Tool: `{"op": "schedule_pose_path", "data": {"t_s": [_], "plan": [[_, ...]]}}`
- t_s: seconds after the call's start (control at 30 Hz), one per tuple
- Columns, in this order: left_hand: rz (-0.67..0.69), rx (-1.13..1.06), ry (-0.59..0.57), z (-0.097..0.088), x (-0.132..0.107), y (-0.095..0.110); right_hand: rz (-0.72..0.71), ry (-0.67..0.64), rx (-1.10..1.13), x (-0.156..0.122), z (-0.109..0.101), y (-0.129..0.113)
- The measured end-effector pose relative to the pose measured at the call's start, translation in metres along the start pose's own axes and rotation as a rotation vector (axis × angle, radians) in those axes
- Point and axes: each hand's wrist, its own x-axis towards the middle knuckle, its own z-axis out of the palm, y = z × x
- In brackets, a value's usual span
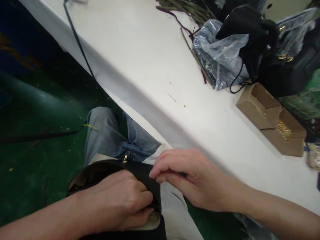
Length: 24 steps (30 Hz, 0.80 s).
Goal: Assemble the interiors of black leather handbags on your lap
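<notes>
A black bag with a pale lining rests on my lap, its opening facing up. A small gold metal fitting sits on its far rim. Reaching into the opening, my left hand has its fingers curled around part of the bag, and the fingertips are hidden. A light tan flap or lining piece shows below that hand. My right hand is closed in a pinch right by the bag's right edge. Whatever lies between its fingertips is too small or hidden to make out.
A white-covered table runs diagonally beside me, with a tiny gold piece on it. Cardboard boxes stand at right, one holding small gold parts. Behind them are clear plastic, black bags and dark strips.
</notes>
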Motion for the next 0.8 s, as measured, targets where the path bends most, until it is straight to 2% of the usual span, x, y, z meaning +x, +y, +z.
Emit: {"op": "schedule_pose_path", "data": {"t_s": [0.13, 0.3, 0.4, 0.47, 0.63, 0.73, 0.8], "plan": [[-0.01, 0.049, 0.029, 0.005, -0.007, -0.002, -0.112, -0.088, -0.001, 0.003, 0.016, 0.006], [0.004, 0.052, 0.086, 0.014, -0.009, -0.008, -0.152, -0.192, -0.167, -0.008, 0.018, 0.008], [0.038, 0.09, 0.105, 0.016, -0.008, -0.009, -0.208, -0.168, -0.278, -0.01, 0.014, 0.008], [0.049, 0.132, 0.11, 0.016, -0.006, -0.009, -0.216, -0.112, -0.27, -0.009, 0.011, 0.006], [0.107, 0.205, 0.132, 0.015, -0.001, -0.009, -0.119, 0.021, -0.256, -0.003, 0.0, -0.001], [0.124, 0.239, 0.139, 0.018, -0.002, -0.011, -0.122, -0.027, -0.278, -0.001, -0.004, -0.007], [0.149, 0.265, 0.127, 0.02, -0.004, -0.012, -0.161, -0.105, -0.286, 0.0, -0.002, -0.008]]}}
